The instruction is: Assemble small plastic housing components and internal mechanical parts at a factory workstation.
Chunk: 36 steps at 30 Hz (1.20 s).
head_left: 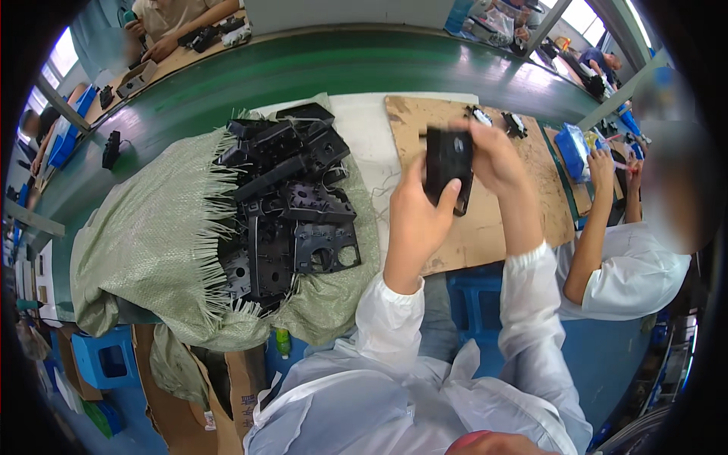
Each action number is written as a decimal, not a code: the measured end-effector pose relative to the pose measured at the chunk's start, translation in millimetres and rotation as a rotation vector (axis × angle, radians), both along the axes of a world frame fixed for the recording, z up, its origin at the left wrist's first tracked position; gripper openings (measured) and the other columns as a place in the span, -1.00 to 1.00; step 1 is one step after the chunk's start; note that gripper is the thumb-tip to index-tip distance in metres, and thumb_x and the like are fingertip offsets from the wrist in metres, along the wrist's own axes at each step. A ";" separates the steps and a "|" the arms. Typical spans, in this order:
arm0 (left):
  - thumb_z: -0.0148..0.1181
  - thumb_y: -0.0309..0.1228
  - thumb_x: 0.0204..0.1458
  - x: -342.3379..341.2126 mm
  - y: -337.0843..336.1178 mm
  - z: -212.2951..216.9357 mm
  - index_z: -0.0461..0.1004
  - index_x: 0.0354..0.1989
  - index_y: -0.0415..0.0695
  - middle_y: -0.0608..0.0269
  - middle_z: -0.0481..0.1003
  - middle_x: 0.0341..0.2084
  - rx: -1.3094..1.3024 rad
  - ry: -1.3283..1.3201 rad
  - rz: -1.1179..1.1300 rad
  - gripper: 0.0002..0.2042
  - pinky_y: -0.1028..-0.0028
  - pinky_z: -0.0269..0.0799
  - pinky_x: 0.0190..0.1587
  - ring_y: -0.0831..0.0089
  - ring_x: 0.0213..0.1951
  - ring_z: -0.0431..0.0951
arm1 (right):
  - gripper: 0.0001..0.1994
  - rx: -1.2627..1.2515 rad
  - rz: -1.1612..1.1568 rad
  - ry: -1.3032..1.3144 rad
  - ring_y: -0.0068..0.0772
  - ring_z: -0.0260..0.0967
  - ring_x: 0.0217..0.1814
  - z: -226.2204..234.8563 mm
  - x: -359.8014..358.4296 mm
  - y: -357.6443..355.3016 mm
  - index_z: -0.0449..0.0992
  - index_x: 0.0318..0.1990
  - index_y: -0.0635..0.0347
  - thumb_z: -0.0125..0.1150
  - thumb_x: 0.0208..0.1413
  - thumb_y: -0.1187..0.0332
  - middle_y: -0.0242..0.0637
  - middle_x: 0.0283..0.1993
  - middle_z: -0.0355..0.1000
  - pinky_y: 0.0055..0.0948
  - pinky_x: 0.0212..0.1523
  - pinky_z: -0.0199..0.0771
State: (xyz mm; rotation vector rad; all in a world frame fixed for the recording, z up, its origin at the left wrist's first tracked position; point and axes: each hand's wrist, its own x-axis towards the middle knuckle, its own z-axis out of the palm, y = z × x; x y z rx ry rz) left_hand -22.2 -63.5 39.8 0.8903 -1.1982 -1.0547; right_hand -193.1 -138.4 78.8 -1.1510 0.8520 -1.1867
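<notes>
My left hand (419, 216) grips a black plastic housing (447, 163) over the brown board, its thumb pressed on the near face. Up at the housing's top right edge is my right hand (497, 155), its fingers curled against the part and slightly blurred. What the right fingertips touch behind the housing is hidden. To the left, a heap of similar black plastic housings (292, 201) spills from a pale green woven sack (163, 227). Two small black-and-white parts, one a small mechanism (516, 125), lie near the board's far edge.
Under my hands lies a brown cardboard sheet (470, 243) on a green bench (364, 68). A co-worker in white (622, 273) sits close on my right, beside a blue bin (572, 152). Blue stools (114, 356) and an open carton (171, 402) stand below.
</notes>
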 end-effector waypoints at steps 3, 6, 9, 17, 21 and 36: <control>0.38 -0.28 -0.03 -3.5 -1.9 -6.8 0.29 0.14 -0.44 -0.22 0.40 0.04 -0.043 -0.299 0.264 -0.36 0.19 0.33 0.13 -0.06 0.07 0.43 | -0.69 0.148 -0.187 -0.063 -0.39 0.46 -0.14 -9.0 -4.8 -85.5 0.51 -0.01 0.32 0.17 0.25 0.26 -0.24 -0.11 0.51 -0.39 0.05 0.42; 0.44 -0.25 -0.18 -9.3 -3.7 -12.8 0.35 0.10 -0.31 -0.09 0.39 -0.01 -0.069 -0.686 0.226 -0.34 0.14 0.24 0.13 -0.04 0.04 0.34 | -0.69 0.157 -0.390 -0.009 -0.37 0.45 -0.18 -10.5 -6.9 -159.6 0.53 -0.02 0.31 0.21 0.22 0.26 -0.23 -0.13 0.52 -0.36 -0.02 0.47; 0.46 -0.24 -0.23 -17.5 1.1 -12.6 0.38 0.08 -0.23 -0.03 0.40 -0.07 -0.074 -0.854 0.205 -0.35 0.16 0.22 0.09 0.00 0.02 0.33 | -0.67 0.124 -0.498 0.283 -0.33 0.47 -0.22 -30.8 -5.0 -211.1 0.55 -0.06 0.33 0.27 0.19 0.23 -0.21 -0.19 0.53 -0.30 -0.11 0.52; 0.37 -0.40 -0.24 -46.5 -6.2 -21.9 0.38 0.04 -0.28 0.01 0.41 -0.25 -0.127 -1.078 0.199 -0.43 0.20 0.24 -0.07 0.11 -0.19 0.39 | -0.65 -0.103 -0.446 1.042 -0.50 0.43 -0.30 -25.8 -44.1 -220.8 0.50 0.05 0.35 0.14 0.20 0.31 -0.29 -0.21 0.51 -0.55 -0.25 0.46; 0.28 -0.46 -0.16 -33.6 -4.4 -5.9 0.32 0.11 -0.28 -0.02 0.42 -0.20 -0.145 -0.755 0.327 -0.44 0.14 0.25 -0.06 0.05 -0.16 0.42 | -0.67 -0.167 -0.267 0.993 -0.49 0.46 -0.35 19.1 -36.8 -109.5 0.53 0.01 0.34 0.14 0.16 0.33 -0.28 -0.35 0.54 -0.47 -0.33 0.46; 0.28 -0.35 -0.07 -107.7 -46.6 30.1 0.57 -0.20 -0.24 -0.01 0.60 -0.24 -0.159 -0.347 -0.002 -0.72 0.25 0.47 -0.06 0.06 -0.14 0.58 | -0.62 0.022 -0.517 -0.273 -0.29 0.52 -0.19 -38.3 -85.8 76.9 0.39 -0.01 0.26 -0.06 0.31 0.09 0.00 -0.02 0.50 -0.37 -0.21 0.56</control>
